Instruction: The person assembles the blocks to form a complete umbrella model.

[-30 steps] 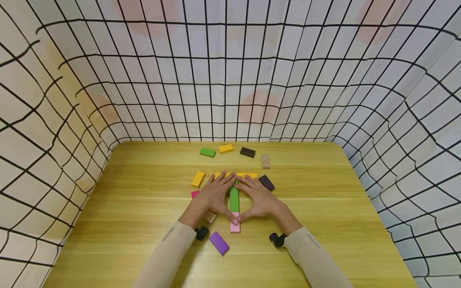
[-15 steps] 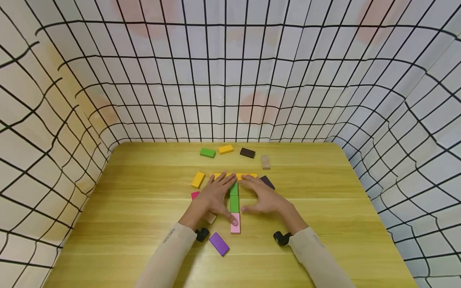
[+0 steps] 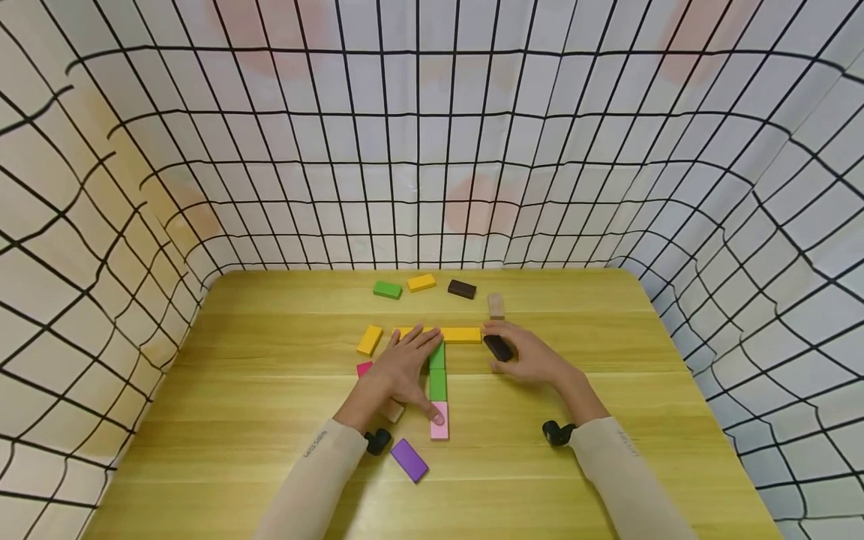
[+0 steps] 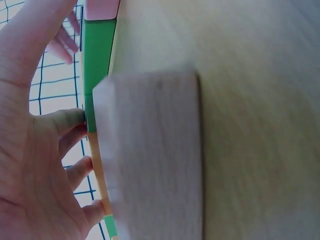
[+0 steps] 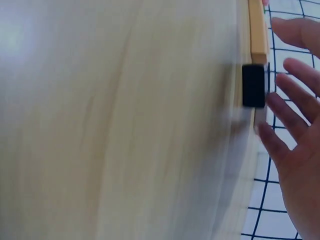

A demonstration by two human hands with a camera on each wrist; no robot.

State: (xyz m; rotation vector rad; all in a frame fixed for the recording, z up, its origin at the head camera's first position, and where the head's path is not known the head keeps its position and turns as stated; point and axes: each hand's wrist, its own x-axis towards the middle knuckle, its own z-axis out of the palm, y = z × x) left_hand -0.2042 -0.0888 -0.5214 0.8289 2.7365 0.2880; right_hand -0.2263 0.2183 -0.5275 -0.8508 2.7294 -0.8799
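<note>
In the head view, my left hand lies spread over the left side of a T-shaped layout of blocks, its thumb on the pink block. Its fingertips reach the yellow row and the top of the green blocks. To the right, my right hand reaches around a black block, thumb on the near side and fingers on the far side. The right wrist view has these fingers loosely spread beside the black block. Part of the yellow row is hidden under the left hand.
Behind lie a green block, a yellow block, another black block and a wooden block. At left are a yellow block and a partly covered red block; a purple block lies in front. Black mesh surrounds the table.
My right hand has left the pink and green blocks and moved right to the black block. The left hand stays in place on the layout.
</note>
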